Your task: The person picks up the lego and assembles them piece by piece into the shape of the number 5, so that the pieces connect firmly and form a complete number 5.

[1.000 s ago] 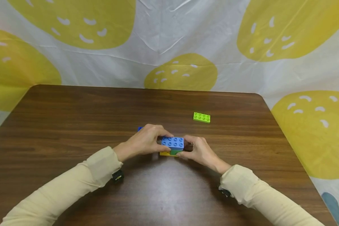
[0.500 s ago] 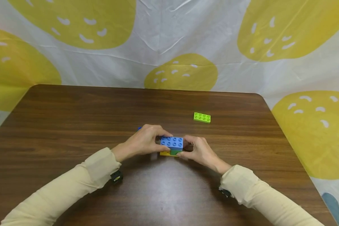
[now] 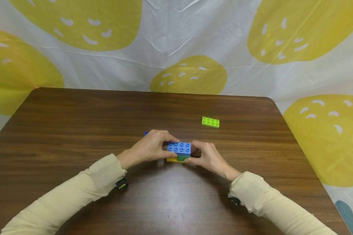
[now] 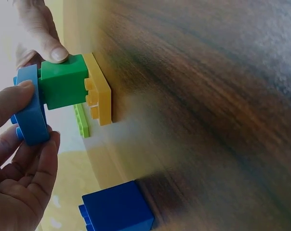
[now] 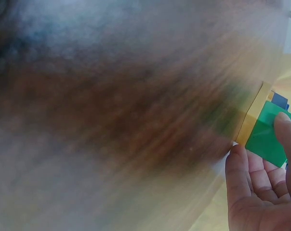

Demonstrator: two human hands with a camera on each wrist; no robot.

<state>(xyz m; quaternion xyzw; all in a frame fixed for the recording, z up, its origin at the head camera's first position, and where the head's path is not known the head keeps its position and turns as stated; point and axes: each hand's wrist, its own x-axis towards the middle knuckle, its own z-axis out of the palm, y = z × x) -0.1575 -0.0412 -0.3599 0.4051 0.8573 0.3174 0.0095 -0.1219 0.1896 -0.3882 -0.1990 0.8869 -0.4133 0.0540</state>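
A light blue toy building brick (image 3: 180,148), studs up, is pinched between thumb and fingers of my left hand (image 3: 151,146). Below it, a green brick (image 4: 64,83) sits at one end of a yellow plate (image 4: 103,91), whose bare studs show on the other end. My right hand (image 3: 209,160) grips the green brick by its sides, thumb on the near face. Seen from the left wrist, the blue brick lies across the green brick's studs, slightly tilted, its free end jutting out toward my left hand. Green studs show in a thin gap between them.
A lime green plate (image 3: 210,122) lies farther back on the brown wooden table (image 3: 106,111), right of centre. Beyond my left hand stands a dark blue brick (image 4: 117,208), mostly hidden in the head view. A patterned cloth (image 3: 188,76) hangs behind the table.
The light blue brick has shifted very slightly to the left with my left hand. My right hand and the other bricks stay in place.
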